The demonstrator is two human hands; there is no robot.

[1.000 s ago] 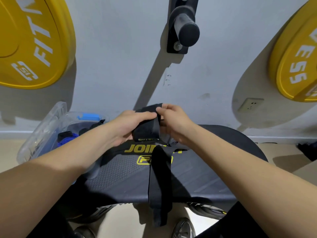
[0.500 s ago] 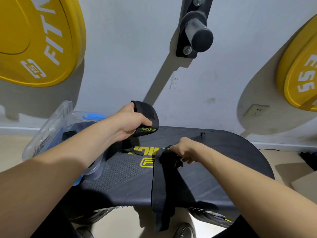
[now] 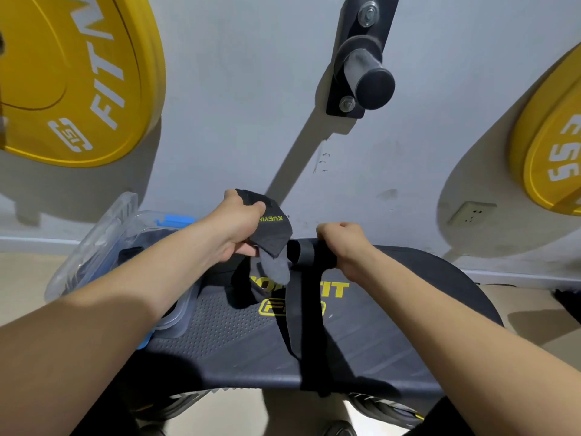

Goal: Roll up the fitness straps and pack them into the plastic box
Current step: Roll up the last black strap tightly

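Nearest me, one strap [image 3: 309,325] hangs over the surface's [image 3: 408,325] 6 o'clock edge and runs up to centre. There my right hand [image 3: 344,243] has its grip clenched round the webbing. Just at its 9 o'clock, my left hand [image 3: 239,228] grasps the padded cuff [image 3: 273,228], lifted clear. The risk, I judge, is that slack lets the loose tail slide off and undo any roll. One box [image 3: 94,243] lies open at 9 o'clock; I can't count the dark contents. Farthest, at 12 o'clock, is one peg [image 3: 367,80], flanked by two plates [image 3: 78,73] [image 3: 553,146].

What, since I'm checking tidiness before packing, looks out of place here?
Nothing is spilled or damaged. Only the long black webbing strap looks untidy: unrolled, it trails from the right hand across the dark step platform and over its near edge.
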